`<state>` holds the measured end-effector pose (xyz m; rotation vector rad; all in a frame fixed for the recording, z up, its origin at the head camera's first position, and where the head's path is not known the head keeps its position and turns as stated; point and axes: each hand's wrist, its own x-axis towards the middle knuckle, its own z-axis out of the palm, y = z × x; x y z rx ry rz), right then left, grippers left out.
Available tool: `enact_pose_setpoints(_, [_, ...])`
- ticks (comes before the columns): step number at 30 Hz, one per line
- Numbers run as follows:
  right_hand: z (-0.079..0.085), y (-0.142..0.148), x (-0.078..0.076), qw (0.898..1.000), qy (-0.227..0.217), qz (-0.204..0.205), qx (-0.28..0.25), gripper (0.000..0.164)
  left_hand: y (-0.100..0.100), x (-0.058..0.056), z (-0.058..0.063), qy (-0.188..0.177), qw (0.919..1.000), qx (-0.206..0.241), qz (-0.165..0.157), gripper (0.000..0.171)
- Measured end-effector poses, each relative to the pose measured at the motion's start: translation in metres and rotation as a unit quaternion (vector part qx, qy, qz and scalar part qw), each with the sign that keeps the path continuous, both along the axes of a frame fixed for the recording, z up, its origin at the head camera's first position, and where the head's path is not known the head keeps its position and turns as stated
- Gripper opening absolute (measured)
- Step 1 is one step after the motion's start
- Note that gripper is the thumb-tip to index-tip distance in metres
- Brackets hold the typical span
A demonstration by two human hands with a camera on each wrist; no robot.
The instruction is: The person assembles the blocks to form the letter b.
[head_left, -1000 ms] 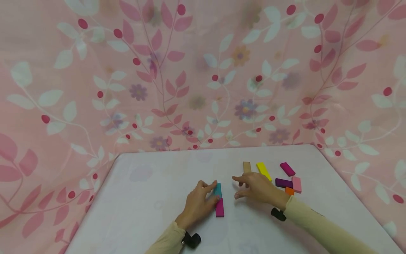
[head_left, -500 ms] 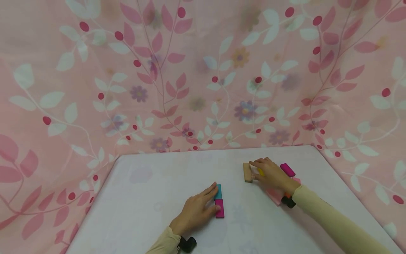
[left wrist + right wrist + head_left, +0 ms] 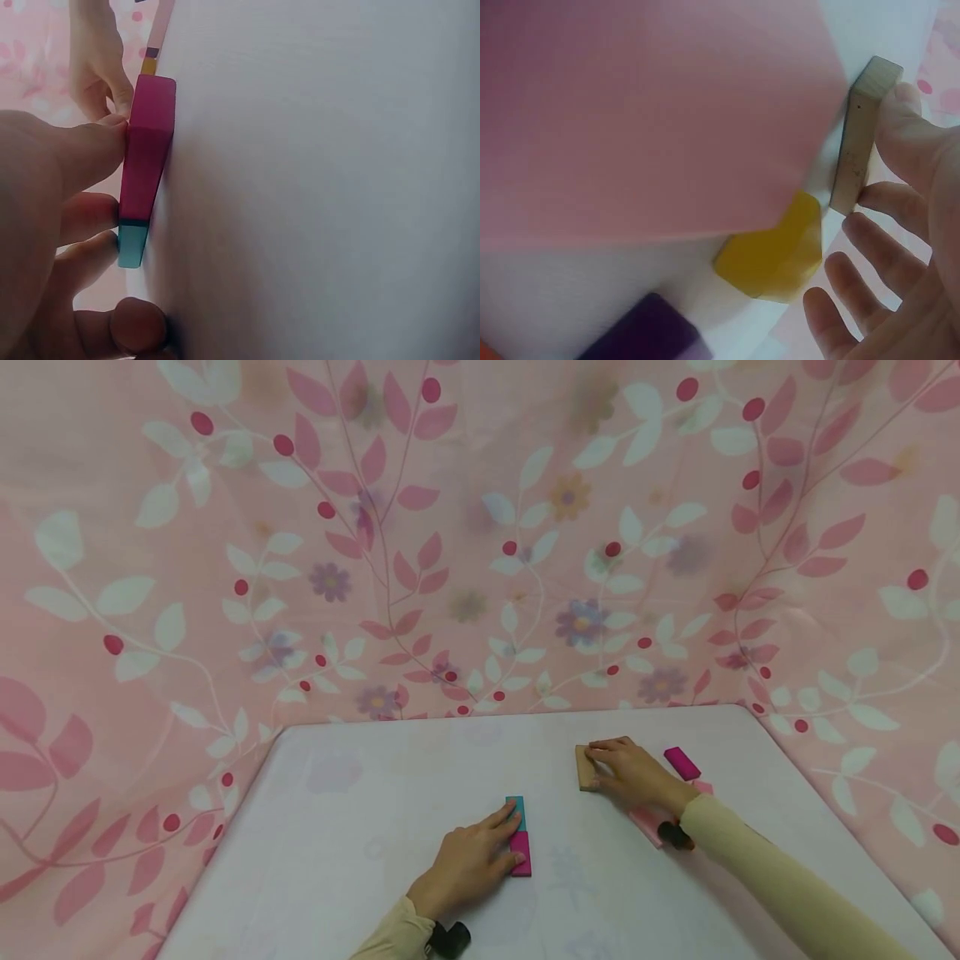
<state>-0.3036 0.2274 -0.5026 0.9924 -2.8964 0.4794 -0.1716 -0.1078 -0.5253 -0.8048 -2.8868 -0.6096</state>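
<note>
My left hand (image 3: 465,864) rests with extended fingers on two small blocks laid end to end. Its fingertips touch the teal block (image 3: 131,246), while the thumb lies on the magenta block (image 3: 150,154). My right hand (image 3: 633,772) reaches over a plain wooden block (image 3: 582,768) lying flat farther back. In the right wrist view, its thumb touches the wooden block near one end and the index finger is at the other; the remaining fingers spread beside a yellow block (image 3: 780,255). The right hand hides the yellow block in the head view.
A light pink block (image 3: 647,825) lies under the right wrist. Another magenta block (image 3: 682,763) sits behind that hand, near a pink block (image 3: 703,787) that is partly covered. A dark purple block (image 3: 645,330) shows in the right wrist view. A patterned pink curtain (image 3: 450,568) hangs behind the white table (image 3: 337,827).
My right hand has moved back and to the right from mid-table, and its fingers have come onto the wooden block. The left hand's fingers have flattened onto the teal and magenta blocks.
</note>
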Motion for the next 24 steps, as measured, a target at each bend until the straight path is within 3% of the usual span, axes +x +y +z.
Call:
enact_pose_setpoints(7, [0.006, -0.008, -0.002, 1.000, 0.011, 0.019, 0.000, 0.058, 0.000, 0.002, 0.002, -0.020, 0.9997, -0.009, 0.005, 0.057])
enact_pose_setpoints(24, [0.013, -0.046, -0.013, 0.999, -0.012, 0.038, 0.009, 0.057, 0.003, 0.003, 0.004, -0.032, 0.9992, -0.022, 0.014, 0.057])
